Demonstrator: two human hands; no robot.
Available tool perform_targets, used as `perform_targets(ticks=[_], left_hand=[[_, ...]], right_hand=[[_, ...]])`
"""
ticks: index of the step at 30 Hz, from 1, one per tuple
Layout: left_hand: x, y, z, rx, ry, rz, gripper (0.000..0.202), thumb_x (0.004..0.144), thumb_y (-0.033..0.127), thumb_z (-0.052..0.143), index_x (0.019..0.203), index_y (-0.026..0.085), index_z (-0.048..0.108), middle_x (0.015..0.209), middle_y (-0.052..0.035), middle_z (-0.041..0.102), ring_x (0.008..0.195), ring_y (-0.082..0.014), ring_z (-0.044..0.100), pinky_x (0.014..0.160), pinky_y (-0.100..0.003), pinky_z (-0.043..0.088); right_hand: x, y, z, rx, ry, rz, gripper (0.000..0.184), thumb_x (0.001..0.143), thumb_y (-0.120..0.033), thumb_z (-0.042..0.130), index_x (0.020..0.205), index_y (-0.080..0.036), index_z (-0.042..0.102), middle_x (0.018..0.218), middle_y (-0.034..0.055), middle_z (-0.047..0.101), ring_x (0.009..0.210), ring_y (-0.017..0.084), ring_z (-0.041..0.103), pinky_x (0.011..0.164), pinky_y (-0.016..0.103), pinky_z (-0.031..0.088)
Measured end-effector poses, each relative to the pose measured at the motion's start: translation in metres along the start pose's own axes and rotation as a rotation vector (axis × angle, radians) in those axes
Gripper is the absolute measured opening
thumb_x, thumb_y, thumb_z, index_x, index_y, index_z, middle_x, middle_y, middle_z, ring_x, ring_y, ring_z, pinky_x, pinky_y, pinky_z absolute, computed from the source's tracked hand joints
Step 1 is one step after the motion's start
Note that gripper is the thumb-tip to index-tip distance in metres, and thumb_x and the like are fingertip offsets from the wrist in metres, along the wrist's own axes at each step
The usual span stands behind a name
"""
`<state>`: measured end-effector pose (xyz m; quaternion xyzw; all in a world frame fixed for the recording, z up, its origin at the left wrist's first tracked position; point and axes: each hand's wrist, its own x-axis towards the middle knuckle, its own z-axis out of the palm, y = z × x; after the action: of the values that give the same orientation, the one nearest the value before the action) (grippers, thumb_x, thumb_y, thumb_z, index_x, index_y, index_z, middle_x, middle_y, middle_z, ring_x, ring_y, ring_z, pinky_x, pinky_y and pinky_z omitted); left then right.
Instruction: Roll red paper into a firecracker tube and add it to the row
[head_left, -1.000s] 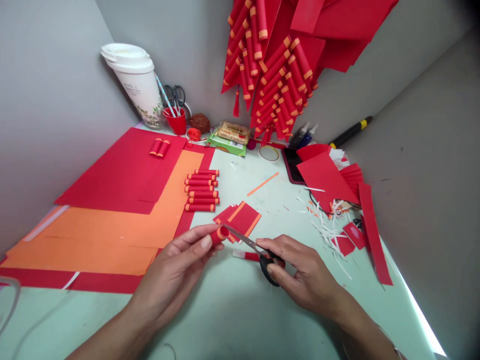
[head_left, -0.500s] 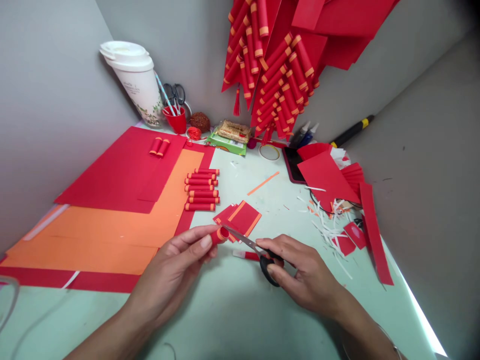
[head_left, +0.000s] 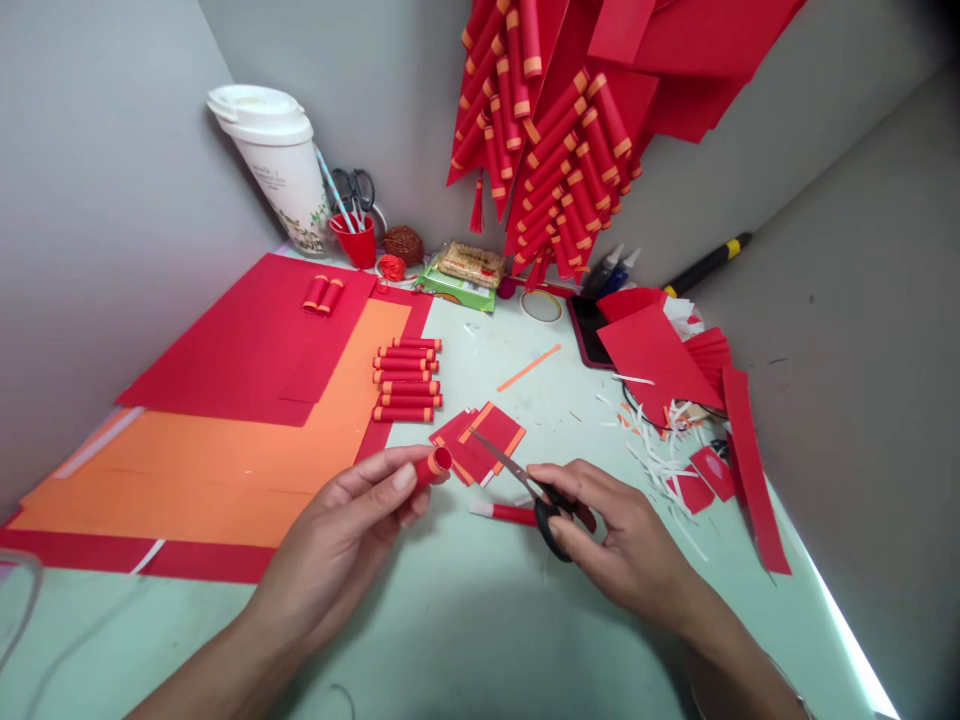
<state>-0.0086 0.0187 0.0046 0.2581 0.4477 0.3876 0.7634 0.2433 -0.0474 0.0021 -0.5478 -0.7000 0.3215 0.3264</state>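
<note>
Between the thumb and fingers of my left hand (head_left: 360, 520) is a short red paper tube (head_left: 433, 467), its open end facing up and right with an orange band near the rim. My right hand (head_left: 607, 530) is closed around the black handles of the scissors (head_left: 517, 470). Their blades point up and left, over a few red paper rectangles with orange strips (head_left: 491, 438), apart from the tube. Under the scissors lies a red stick with a pale tip (head_left: 510, 513), partly hidden. Several finished red tubes (head_left: 407, 380) are lined up beyond my left hand.
Red sheets (head_left: 240, 340) and orange sheets (head_left: 202, 470) cover the left side. White paper scraps (head_left: 660, 460) lie right, near a phone (head_left: 589, 330). A white cup (head_left: 274, 170) and a red pot with scissors (head_left: 354, 240) stand behind. Hanging tube strings (head_left: 559, 170) fill the back.
The scissors have drawn away to the right from the tube's rim. The tube in my left hand has shifted slightly left and is tilted a little more upward.
</note>
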Motion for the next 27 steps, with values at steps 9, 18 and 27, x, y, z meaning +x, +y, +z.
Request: perform_targets(ticks=[9, 18, 27], left_hand=[[0.001, -0.001, 0.002, 0.004, 0.035, -0.03, 0.03, 0.065, 0.022, 0.088, 0.094, 0.018, 0.081, 0.088, -0.0047, 0.076, 0.073, -0.012, 0.061, 0.068, -0.017, 0.051], [0.0, -0.001, 0.01, -0.064, 0.022, -0.086, 0.029, 0.062, 0.021, 0.09, 0.088, 0.013, 0.082, 0.083, -0.0063, 0.076, 0.072, -0.0131, 0.062, 0.066, -0.018, 0.054], [0.001, -0.004, 0.01, -0.038, -0.055, -0.088, 0.023, 0.071, 0.021, 0.084, 0.092, 0.011, 0.08, 0.087, -0.0066, 0.076, 0.073, -0.0121, 0.061, 0.068, -0.018, 0.054]], right_hand=[[0.004, 0.008, 0.003, 0.018, 0.003, 0.108, 0.045, 0.089, -0.016, 0.056, 0.132, -0.029, 0.058, 0.096, 0.0031, 0.062, 0.08, 0.016, 0.058, 0.072, 0.028, 0.051], [0.003, -0.001, 0.013, 0.348, -0.065, 0.234, 0.051, 0.081, -0.006, 0.058, 0.127, -0.029, 0.059, 0.111, 0.003, 0.061, 0.088, 0.015, 0.061, 0.083, 0.029, 0.051], [0.002, -0.005, 0.021, 0.294, -0.073, 0.062, 0.056, 0.077, -0.005, 0.059, 0.128, -0.028, 0.056, 0.103, 0.0021, 0.058, 0.084, 0.015, 0.055, 0.073, 0.028, 0.047]])
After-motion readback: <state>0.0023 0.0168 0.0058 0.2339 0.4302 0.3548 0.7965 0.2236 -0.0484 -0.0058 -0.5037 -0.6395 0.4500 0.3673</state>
